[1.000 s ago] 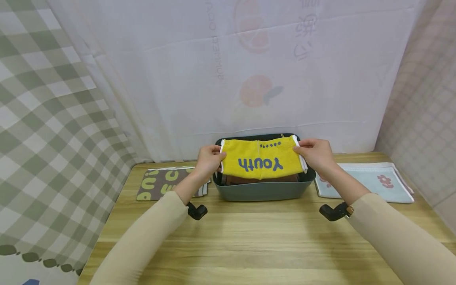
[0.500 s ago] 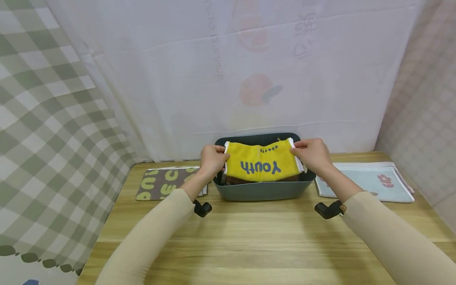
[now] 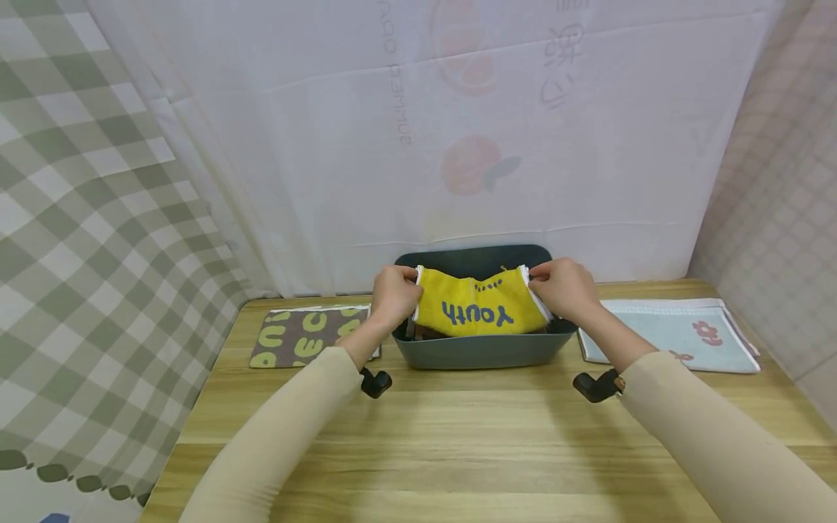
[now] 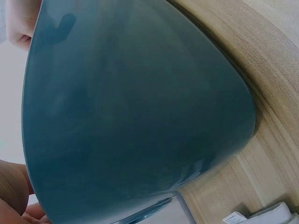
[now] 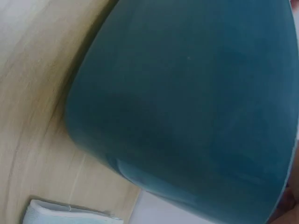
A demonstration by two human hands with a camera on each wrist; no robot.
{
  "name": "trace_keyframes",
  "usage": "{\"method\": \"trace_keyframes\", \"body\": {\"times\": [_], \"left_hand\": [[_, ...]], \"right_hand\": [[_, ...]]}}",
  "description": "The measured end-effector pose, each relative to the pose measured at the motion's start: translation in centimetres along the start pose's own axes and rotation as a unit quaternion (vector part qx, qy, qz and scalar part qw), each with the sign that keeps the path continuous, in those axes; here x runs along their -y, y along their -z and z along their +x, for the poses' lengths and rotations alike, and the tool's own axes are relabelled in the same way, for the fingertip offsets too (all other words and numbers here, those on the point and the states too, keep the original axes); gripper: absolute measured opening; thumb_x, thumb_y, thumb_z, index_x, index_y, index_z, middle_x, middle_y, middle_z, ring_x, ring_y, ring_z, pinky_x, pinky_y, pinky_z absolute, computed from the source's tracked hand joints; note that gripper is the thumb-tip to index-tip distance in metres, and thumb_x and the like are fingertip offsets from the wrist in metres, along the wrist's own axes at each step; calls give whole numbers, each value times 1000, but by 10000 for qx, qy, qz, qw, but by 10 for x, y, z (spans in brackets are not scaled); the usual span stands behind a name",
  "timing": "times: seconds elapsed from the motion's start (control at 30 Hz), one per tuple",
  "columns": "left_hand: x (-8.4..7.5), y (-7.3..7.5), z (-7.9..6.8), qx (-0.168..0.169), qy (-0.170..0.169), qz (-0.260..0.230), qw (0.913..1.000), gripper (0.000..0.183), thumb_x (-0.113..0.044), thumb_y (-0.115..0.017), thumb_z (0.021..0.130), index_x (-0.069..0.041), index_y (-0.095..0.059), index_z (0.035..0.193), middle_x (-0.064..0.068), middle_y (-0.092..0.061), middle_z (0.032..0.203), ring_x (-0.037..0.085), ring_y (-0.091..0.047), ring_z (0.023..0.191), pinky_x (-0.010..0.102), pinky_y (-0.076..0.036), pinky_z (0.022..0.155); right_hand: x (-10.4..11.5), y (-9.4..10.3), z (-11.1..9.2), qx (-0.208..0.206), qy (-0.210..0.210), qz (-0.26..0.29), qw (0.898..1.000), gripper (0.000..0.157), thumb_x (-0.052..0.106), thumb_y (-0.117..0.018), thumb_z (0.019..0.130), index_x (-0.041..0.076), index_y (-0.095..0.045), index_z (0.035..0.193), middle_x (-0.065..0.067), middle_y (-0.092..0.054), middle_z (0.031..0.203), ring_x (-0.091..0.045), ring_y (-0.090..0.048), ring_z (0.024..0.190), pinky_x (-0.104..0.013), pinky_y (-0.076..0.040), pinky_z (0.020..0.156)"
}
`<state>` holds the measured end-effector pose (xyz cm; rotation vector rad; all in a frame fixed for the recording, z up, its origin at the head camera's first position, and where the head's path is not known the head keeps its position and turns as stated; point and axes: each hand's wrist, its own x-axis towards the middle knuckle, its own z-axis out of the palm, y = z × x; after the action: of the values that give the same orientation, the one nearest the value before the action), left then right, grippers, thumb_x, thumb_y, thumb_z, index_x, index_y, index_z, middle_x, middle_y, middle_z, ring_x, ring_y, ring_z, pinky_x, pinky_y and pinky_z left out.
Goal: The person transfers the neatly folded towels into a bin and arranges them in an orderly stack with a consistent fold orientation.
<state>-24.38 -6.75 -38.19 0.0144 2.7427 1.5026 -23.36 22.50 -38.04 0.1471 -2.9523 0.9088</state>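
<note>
A folded yellow towel (image 3: 480,309) with "Youth" lettering and white edges sags in the middle over the mouth of a grey-green plastic bin (image 3: 484,354). At its left edge my left hand (image 3: 394,296) pinches the cloth; my right hand (image 3: 565,289) pinches the opposite edge. Something brown (image 3: 428,332) shows below the towel inside the bin, mostly hidden. In the left wrist view the bin's outer wall (image 4: 140,102) fills most of the frame, with fingers at its rim. The right wrist view likewise shows mainly the bin wall (image 5: 187,102).
To the left of the bin a folded brown towel (image 3: 304,341) with green letters lies on the wooden table (image 3: 471,443). A folded light blue towel (image 3: 686,334) with pink flowers lies to the right. Behind the bin hangs a white curtain (image 3: 340,167).
Both hands have come closer together and slightly lower, still holding the yellow towel. The towel now sags more in its middle and sits lower in the bin's opening.
</note>
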Motion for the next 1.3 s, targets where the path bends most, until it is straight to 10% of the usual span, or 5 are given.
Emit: {"method": "trace_keyframes", "body": {"times": [0.6, 0.97, 1.3], "left_hand": [[-7, -4, -12, -73, -470, 702, 9964, 28, 3, -64, 95, -3, -75, 120, 19, -70, 119, 31, -67, 90, 37, -53, 69], [-9, 0, -11, -259, -467, 453, 9975, 23, -2, -68, 96, -6, -76, 117, 16, -70, 118, 32, -66, 103, 45, -56, 85], [-13, -3, -11, -16, -1117, -212, 9935, 24, -6, -70, 98, -5, -75, 121, 14, -70, 119, 28, -60, 103, 42, -53, 88]], "right_hand": [[1, 7, -9, 353, 222, 136, 9990, 38, 11, -61, 106, -11, -62, 136, -29, -69, 125, -46, -66, 113, -58, -54, 92], [-3, 20, -17, -33, 276, 465, 9985, 36, 19, -60, 107, -2, -66, 136, -24, -69, 129, -44, -65, 115, -58, -52, 93], [-2, 34, -30, -480, 367, 568, 9966, 38, 29, -60, 108, 1, -69, 132, -22, -71, 127, -44, -67, 113, -57, -54, 88]]}}
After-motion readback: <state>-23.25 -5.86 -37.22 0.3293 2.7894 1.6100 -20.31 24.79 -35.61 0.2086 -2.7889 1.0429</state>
